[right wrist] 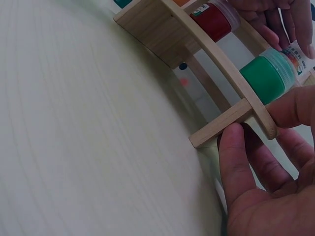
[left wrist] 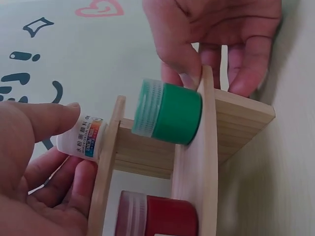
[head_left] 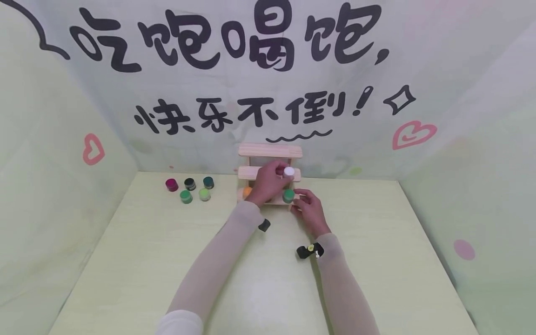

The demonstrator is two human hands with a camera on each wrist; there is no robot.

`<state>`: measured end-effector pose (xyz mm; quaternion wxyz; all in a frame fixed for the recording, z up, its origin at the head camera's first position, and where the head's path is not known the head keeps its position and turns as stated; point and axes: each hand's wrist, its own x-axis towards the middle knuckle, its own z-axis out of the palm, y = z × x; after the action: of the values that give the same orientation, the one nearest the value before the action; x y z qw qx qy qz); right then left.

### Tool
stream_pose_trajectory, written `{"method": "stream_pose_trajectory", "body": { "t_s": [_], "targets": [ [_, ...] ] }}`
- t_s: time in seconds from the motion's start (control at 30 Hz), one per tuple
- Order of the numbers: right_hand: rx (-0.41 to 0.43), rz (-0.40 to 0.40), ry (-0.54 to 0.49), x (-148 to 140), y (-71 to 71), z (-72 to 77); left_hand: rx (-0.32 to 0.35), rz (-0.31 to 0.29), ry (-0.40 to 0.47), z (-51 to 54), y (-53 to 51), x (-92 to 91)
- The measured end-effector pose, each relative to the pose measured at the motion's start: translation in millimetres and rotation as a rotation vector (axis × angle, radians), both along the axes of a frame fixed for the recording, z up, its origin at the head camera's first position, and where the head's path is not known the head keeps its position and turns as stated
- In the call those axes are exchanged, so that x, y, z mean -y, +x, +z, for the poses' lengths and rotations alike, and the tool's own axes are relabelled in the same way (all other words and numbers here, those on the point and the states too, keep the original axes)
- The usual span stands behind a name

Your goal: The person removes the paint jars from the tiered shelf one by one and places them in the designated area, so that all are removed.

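Note:
A small wooden tiered rack [head_left: 270, 150] stands at the table's back. My left hand [head_left: 270, 182] pinches a white paint jar [head_left: 289, 172] at the right end of the middle shelf; in the left wrist view the white jar [left wrist: 83, 137] has its base at that shelf. My right hand [head_left: 311, 211] grips the rack's right end, thumb and fingers around the lower shelf and its support [right wrist: 221, 123]. On the lower shelf are a green jar [left wrist: 170, 112], a red jar [left wrist: 157, 216] and, at the left, an orange jar [head_left: 247, 191].
Left of the rack, several jars are on the table: magenta [head_left: 171, 184], black [head_left: 190, 184], dark teal [head_left: 208, 182], green [head_left: 186, 196] and light green [head_left: 204, 194]. A printed cloth [head_left: 226, 83] hangs close behind the rack, with more cloth at both sides.

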<state>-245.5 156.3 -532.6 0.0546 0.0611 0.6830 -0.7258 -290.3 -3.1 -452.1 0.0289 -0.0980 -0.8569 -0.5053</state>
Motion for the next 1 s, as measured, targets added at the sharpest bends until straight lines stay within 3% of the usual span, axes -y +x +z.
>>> {"method": "stream_pose_trajectory", "body": {
  "t_s": [0.33, 0.57, 0.77, 1.0],
  "targets": [
    [-0.004, -0.007, 0.01, -1.0, -0.2, 0.1, 0.031, -0.032, 0.089, -0.9, 13.1, 17.5],
    [0.005, -0.009, 0.011, -1.2, -2.7, -0.4, 0.06, -0.061, 0.228, 3.9, 25.9, 33.9],
    [0.016, -0.015, 0.02, -0.6, -2.9, -0.4, 0.005, -0.049, 0.21, 5.9, 31.9, 52.2],
    [0.033, -0.01, 0.03, 1.4, -0.5, 0.4, 0.02, -0.01, 0.177, 0.9, 41.8, 81.3]
  ]
}}
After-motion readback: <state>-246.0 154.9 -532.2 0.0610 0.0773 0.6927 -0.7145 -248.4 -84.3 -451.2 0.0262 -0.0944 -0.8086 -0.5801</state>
